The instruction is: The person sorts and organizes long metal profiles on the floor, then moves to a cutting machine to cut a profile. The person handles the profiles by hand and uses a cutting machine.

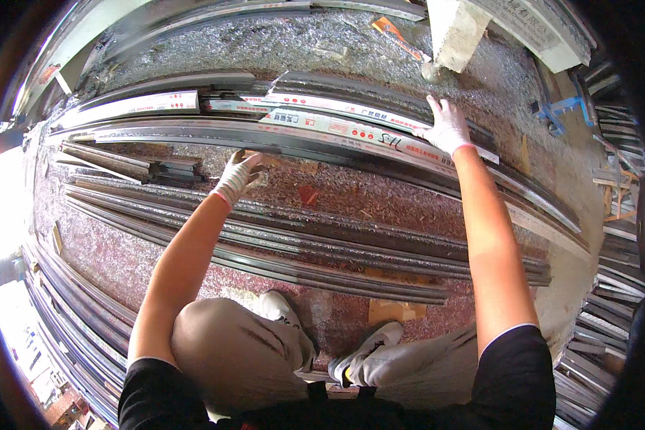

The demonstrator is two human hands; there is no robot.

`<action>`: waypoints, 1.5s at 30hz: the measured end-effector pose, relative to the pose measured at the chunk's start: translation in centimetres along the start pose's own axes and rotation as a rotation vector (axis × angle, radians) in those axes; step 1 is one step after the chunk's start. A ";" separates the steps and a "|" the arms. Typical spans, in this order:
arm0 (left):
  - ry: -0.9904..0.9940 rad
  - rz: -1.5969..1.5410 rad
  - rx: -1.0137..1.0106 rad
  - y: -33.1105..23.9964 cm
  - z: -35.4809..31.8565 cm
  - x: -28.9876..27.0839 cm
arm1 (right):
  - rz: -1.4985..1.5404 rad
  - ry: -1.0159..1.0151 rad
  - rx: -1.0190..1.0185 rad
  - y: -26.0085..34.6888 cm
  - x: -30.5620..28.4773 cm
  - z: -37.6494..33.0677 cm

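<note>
You are crouched over a speckled stone floor (380,193) with both arms stretched forward to a long dark metal profile (193,132) that runs across the view from left to right. White protective film with red markings (351,129) covers part of its top, and more film-wrapped lengths lie just behind it.

Your left hand (240,174), in a white glove, sits at the near edge of that profile, its fingers (249,159) curled against the lower lip; whether they truly clamp it cannot be told from here. Your right hand (448,127), also gloved, lies flat on top of the same profile further right, its fingers (437,107) spread and pressing down on the film.

Nearer you, a bundle of bare dark profiles (301,247) lies on the floor between your hands and your shoes (369,347). No container shows. A pale concrete block (455,32) stands beyond the right hand, and stacked lengths (609,308) line the right edge.
</note>
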State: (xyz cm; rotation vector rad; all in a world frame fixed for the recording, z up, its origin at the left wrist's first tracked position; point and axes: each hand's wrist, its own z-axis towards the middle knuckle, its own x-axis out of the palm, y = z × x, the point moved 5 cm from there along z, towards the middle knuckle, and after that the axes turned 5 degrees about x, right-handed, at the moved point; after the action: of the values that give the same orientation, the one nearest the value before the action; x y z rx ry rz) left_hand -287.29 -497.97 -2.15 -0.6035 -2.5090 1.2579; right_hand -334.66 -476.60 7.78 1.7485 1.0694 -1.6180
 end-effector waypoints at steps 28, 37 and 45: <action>0.166 0.078 0.056 2.7 -3.0 -1.5 | 0.028 -0.100 -0.136 -0.2 1.7 2.9; 0.206 0.086 0.163 4.1 -2.1 -2.3 | 0.003 -0.424 -0.340 -4.5 0.3 3.0; 0.198 0.142 0.158 4.6 -1.9 -2.7 | 0.095 0.070 -0.145 -7.0 4.5 2.8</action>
State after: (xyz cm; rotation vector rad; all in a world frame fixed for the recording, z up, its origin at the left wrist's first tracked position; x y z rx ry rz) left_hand -283.02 -495.45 -4.89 -0.8348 -2.2155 1.3573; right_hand -342.14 -474.15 3.93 1.7427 1.0902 -1.3960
